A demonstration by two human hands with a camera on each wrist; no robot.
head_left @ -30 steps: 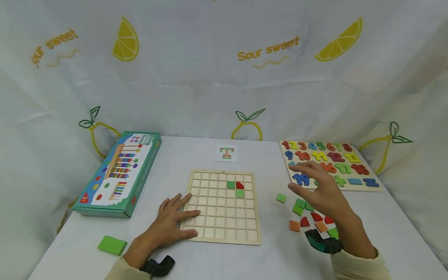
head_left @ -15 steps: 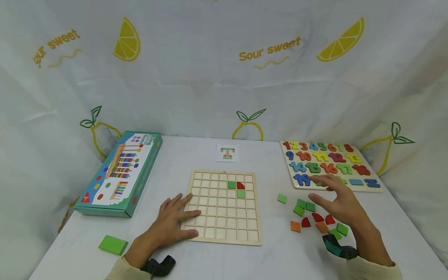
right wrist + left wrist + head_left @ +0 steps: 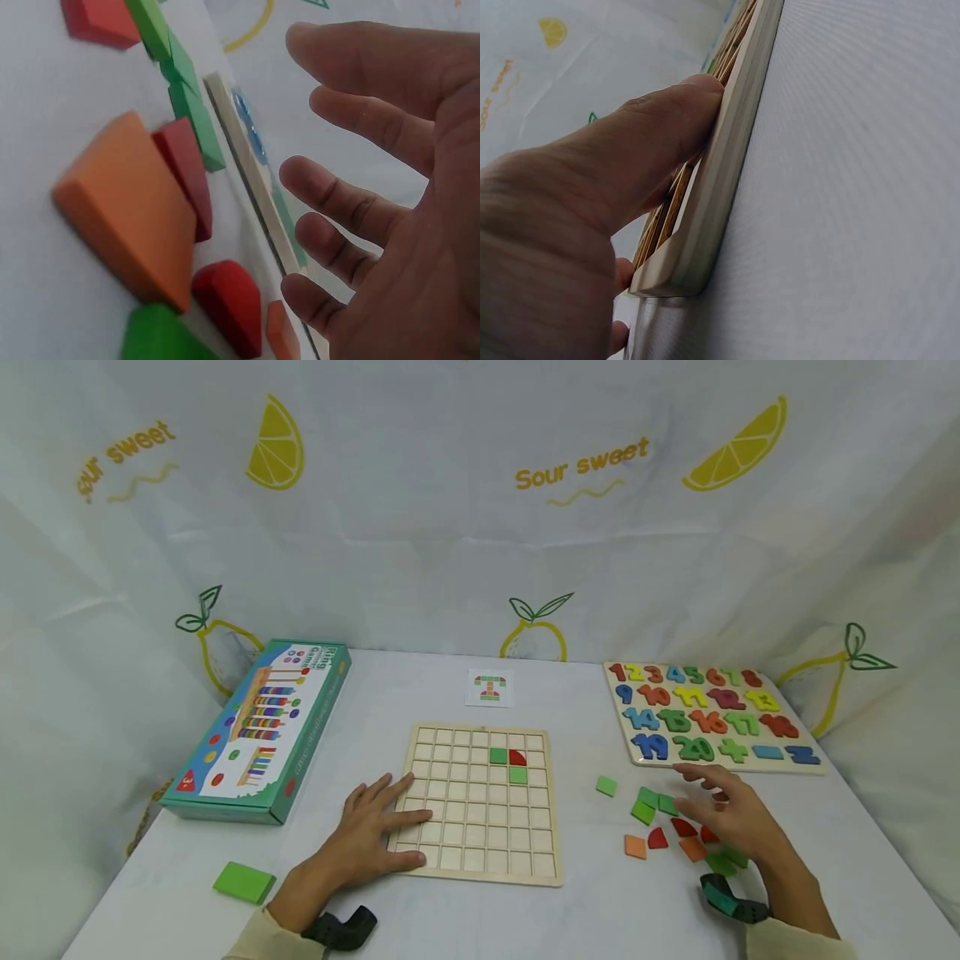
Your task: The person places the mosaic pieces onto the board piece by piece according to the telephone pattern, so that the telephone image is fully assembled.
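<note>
My left hand point(image 3: 367, 839) rests with spread fingers on the left edge of a wooden grid board point(image 3: 476, 837). In the left wrist view, the thumb point(image 3: 660, 124) lies on the board's rim point(image 3: 716, 187). Toward the board's upper right sit a green square point(image 3: 498, 756), a red quarter-circle point(image 3: 517, 757) and a lighter green square point(image 3: 517, 775). Over loose tiles hovers my right hand point(image 3: 731, 814), empty, its fingers loosely bent. Beneath and beside it lie an orange tile point(image 3: 127, 210), red quarter-circle tiles point(image 3: 229, 300) and several green tiles point(image 3: 642, 812). The hand covers part of the pile.
A picture card point(image 3: 490, 688) with a T-shaped pattern lies beyond the board. At the back right is a number puzzle point(image 3: 693, 766). A green game box point(image 3: 258, 735) lies at left, with a green block point(image 3: 244, 882) in front. A white curtain point(image 3: 420, 527) hangs behind.
My right hand has moved right and toward me, lowering over the loose tiles and uncovering the number puzzle. The left hand stays on the board.
</note>
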